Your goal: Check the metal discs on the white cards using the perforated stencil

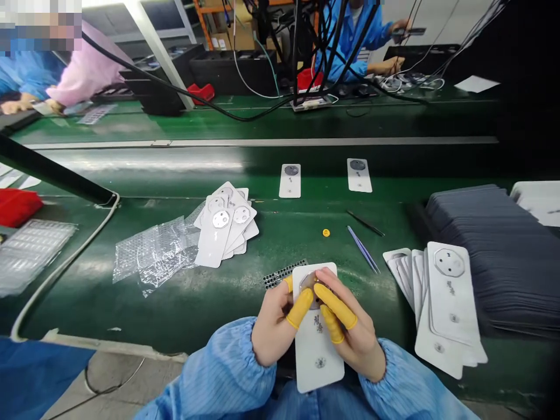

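Observation:
A white phone back cover (pixel 317 373) with a grey round camera area near its top is held upright, tilted, in front of me. My left hand (pixel 280 326) grips its left edge, the thumb in a yellow finger cot resting at the camera area. Closed at the right side, my right hand (pixel 354 332) presses its fingertips, some in yellow cots, against that same area. Whatever small part may lie under the fingertips is hidden. Just behind the cover lies a strip with rows of black dots (pixel 284 274), partly covered by my left hand.
Purple tweezers (pixel 363 249), dark tweezers (pixel 366 223) and a small yellow piece (pixel 326 233) lie ahead. White covers are piled at left (pixel 214 242) and right (pixel 452 291), beside stacked dark trays (pixel 494 256). Bubble wrap (pixel 161 251) lies left. Co-workers sit across the bench; black cables hang above.

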A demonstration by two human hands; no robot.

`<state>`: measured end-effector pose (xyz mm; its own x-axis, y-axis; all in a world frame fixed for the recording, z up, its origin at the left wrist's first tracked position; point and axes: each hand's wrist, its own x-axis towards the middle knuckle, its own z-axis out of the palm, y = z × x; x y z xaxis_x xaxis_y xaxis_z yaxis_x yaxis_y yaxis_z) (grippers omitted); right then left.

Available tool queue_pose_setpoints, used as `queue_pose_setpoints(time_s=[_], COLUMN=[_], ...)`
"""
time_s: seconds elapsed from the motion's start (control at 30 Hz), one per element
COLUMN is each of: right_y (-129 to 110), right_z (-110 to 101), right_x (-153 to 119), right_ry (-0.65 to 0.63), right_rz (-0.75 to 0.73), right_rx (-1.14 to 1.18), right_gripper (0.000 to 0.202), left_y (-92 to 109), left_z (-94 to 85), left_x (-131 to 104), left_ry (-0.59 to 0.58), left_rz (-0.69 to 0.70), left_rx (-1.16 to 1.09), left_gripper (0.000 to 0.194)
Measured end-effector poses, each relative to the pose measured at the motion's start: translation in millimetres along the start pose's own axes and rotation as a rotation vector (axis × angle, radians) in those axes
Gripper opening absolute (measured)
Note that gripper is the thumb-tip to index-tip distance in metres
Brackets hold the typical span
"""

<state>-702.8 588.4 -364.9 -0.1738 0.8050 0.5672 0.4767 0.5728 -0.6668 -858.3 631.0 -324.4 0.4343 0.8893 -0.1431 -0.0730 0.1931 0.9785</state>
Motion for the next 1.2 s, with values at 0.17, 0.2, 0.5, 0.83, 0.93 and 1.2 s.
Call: queue_pose_setpoints(time_s=[0.17,0.2,0.5,0.83,0.93,1.2], right_y=[3.4,3.6,-10.8,10.5,34.7,68.7], right_z=[-4.3,-6.4,-59.2,-125.2,-144.0,-138.1], right_x=[-8.3,-9.5,-33.3,-52.4,-65.0,-99.1], right_ry=[-0.036,-0.044,0.060,0.155,0.173,0.107], right_rz=[-0.030,-0.032,0.190,0.469,0.483,0.548], right_rx=[0.000,0.005,-0.281,-0.783,-0.882,-0.905], right_gripper=[0.059,0.059,0.062,0.066,0.060,0.055], left_y=[-3.3,-3.3,16.7,-9.4,-7.3,-8.5], left_z=[19.2,24.5,83.4,180.0,193.0,135.0], left_x=[6.2,8.1,50.1,121.6,161.0,311.2], left_ry=[0.096,0.119,-0.003,-0.161,-0.141,0.065], left_rz=[-0.003,-0.029,-0.083,-0.047,0.036,0.147], left_rx=[-0.007,-0.016,-0.126,0.121,0.298,0.791], left_gripper=[0.034,0.032,0.037,0.026,0.028,0.037])
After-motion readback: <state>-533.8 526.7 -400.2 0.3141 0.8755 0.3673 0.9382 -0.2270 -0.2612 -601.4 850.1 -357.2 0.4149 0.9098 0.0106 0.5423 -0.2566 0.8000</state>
